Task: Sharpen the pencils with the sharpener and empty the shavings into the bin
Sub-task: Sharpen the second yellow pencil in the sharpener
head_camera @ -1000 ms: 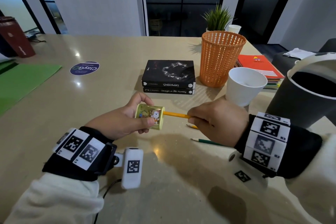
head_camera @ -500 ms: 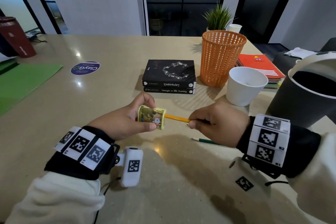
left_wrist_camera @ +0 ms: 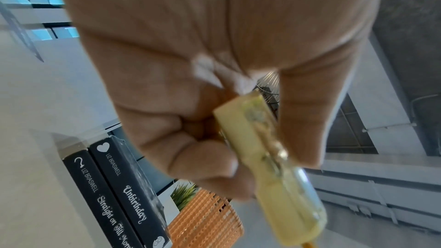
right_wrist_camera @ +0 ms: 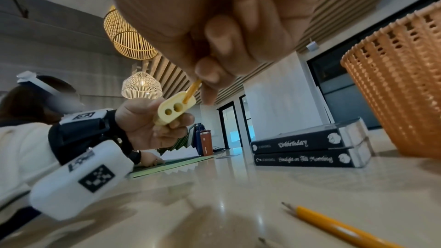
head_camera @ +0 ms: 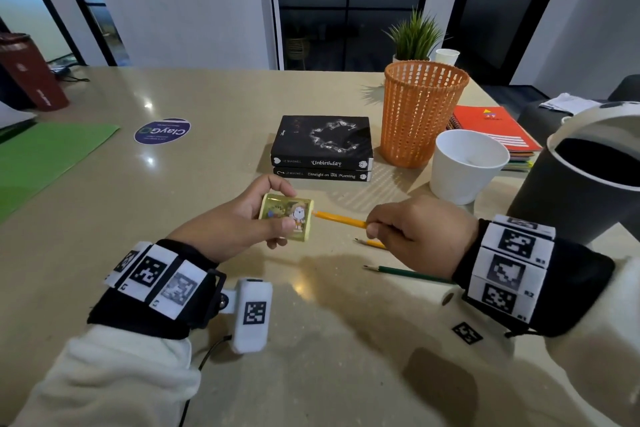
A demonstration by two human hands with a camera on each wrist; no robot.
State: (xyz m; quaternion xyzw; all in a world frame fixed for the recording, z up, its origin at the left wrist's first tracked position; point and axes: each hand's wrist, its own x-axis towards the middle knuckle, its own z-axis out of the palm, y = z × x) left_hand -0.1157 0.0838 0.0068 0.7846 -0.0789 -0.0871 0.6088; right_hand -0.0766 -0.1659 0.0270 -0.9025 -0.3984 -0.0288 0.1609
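My left hand [head_camera: 242,218] grips a small yellow sharpener [head_camera: 287,216] with a cartoon sticker, held a little above the table; the same sharpener [left_wrist_camera: 272,167] fills the left wrist view. A yellow pencil [head_camera: 339,219] is stuck into one of its holes [right_wrist_camera: 188,99], and my right hand [head_camera: 415,232] pinches the pencil's shaft. A second yellow pencil [head_camera: 372,243] and a green pencil [head_camera: 405,273] lie on the table under my right hand. The dark bin [head_camera: 581,184] with a white rim stands at the right edge.
Two stacked black books [head_camera: 322,149] lie behind the hands, with an orange mesh basket [head_camera: 420,114] and a white cup [head_camera: 464,166] to their right. A red notebook [head_camera: 491,128], green sheet [head_camera: 45,152] and round sticker [head_camera: 162,131] lie on the table. Another person sits across.
The sharpener has turned slightly in my left hand and the right hand has twisted on the pencil, which stays in the hole. Both hands stay in nearly the same place.
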